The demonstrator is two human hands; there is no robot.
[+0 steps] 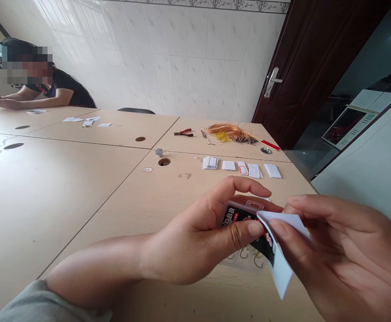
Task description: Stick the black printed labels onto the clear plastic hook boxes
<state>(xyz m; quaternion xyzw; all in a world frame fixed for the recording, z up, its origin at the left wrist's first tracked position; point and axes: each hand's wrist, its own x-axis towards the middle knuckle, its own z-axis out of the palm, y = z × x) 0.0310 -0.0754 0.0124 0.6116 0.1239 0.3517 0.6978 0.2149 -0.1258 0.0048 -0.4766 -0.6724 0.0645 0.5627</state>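
A clear plastic box [257,260] with several fish hooks showing inside is gripped by my left hand [202,237], its thumb pressed on the front. Across the box lies a black label [235,214] with white and red characters. My right hand [343,246] pinches a white paper [282,273] between thumb and fingers at the right end of the box. The paper is bent, and its edge meets the label; whether the two are joined, I cannot tell.
Beyond my hands lie stacks of white cards [228,165], pliers [184,132], a bundle of copper-coloured strands [227,130], a round metal dish [265,150] and a table hole [164,162]. A person [71,87] sits at the far left.
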